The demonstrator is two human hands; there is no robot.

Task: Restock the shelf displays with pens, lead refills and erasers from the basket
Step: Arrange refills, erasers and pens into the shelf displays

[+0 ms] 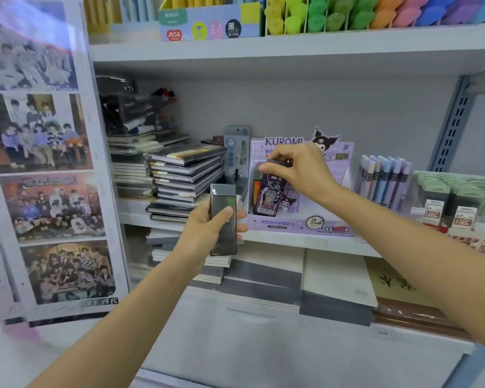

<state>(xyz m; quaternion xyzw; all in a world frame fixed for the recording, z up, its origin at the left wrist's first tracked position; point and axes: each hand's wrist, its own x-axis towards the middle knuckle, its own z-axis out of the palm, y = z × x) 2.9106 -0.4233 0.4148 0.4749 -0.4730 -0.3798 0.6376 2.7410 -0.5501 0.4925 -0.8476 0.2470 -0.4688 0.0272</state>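
Two hands are up at the shelf, one pack in each. Right hand [300, 169] pinches the top end of a slim dark purple printed lead-refill pack [265, 194] between thumb and curled fingers. That pack is upright, its lower end inside the lilac cardboard Kuromi display box [300, 222] on the white middle shelf [305, 242]. Left hand [205, 225] grips a glossy dark grey rectangular pack [223, 233], thumb across the front and fingers wrapped behind. It is held in front of the shelf edge, just left of the display. Basket not in view.

Step in hand, as judged: seat the purple pack in the display.

To do it well:
- Keep the pack upright, printed face out, barcode end down.
- Lower it straight until it bottoms in the tray, flush beside the pack next to it.
- Loosen the pinch only once it stands by itself.
- The display looks like light card, so don't shove sideways or it may slide on the shelf.
- Hold the grey pack clear of the stacked grey-covered notebooks [185, 175] and the box's front lip, ready to go in next.

Free room further back in the box: cannot tell, the right hand hides it.
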